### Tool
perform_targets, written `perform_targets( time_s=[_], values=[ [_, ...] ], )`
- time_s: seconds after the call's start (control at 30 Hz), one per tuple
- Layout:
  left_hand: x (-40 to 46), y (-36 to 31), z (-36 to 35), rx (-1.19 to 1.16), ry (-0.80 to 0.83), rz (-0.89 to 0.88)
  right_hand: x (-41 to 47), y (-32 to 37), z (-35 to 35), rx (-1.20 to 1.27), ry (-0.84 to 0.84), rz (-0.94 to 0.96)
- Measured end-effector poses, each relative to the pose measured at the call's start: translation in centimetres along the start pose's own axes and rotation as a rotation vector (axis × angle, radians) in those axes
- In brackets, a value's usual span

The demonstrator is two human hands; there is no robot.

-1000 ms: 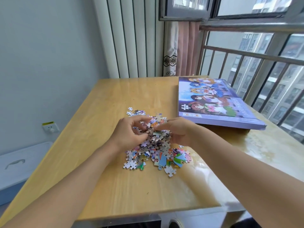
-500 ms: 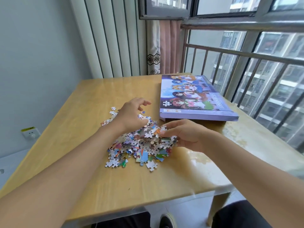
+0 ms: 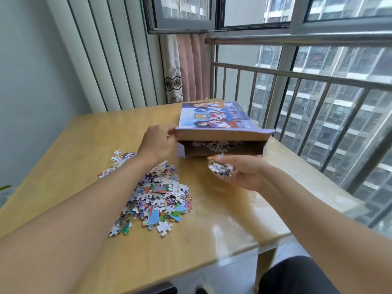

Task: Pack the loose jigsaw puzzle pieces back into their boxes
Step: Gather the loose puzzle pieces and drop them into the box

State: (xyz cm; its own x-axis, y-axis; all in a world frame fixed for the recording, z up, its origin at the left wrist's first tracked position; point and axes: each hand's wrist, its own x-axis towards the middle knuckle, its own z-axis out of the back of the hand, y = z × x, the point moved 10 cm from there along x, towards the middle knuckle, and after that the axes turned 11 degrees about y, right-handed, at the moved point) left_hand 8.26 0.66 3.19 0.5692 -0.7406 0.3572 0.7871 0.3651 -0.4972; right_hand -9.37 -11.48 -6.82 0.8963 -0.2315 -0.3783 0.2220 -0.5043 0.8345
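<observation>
At the far right part of the light wooden table, the lid of the flat purple cardboard puzzle box, printed with cartoon figures, now stands raised at its near edge; half a second ago it lay closed. The left hand has left the pile and grips the lid's near left corner between curled fingers and thumb, holding it up. Loose pieces show inside the open box. The right hand, palm up with fingers curled, holds a small handful of jigsaw pieces just in front of the box opening; earlier it was gathering at the pile's right edge. The main pile of loose multicoloured jigsaw pieces lies at the table's centre, toward the near edge, with a few strays on its left. The surface is glossy. Beyond it are a grey wall, vertical slatted panels, a pink curtain and a window with a metal railing. Count: one box, one pile, two hands.
</observation>
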Motion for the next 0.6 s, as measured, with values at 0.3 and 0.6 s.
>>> perform_targets(
  time_s=[0.3,0.6],
  values=[
    [2.0,-3.6,1.7,-0.04,-0.141,0.022,2.3,7.0,0.3,0.242,-0.225,0.155],
    [3.1,-5.6,2.5,-0.063,-0.146,-0.021,3.0,9.0,-0.2,0.183,-0.496,0.347]
  ],
)
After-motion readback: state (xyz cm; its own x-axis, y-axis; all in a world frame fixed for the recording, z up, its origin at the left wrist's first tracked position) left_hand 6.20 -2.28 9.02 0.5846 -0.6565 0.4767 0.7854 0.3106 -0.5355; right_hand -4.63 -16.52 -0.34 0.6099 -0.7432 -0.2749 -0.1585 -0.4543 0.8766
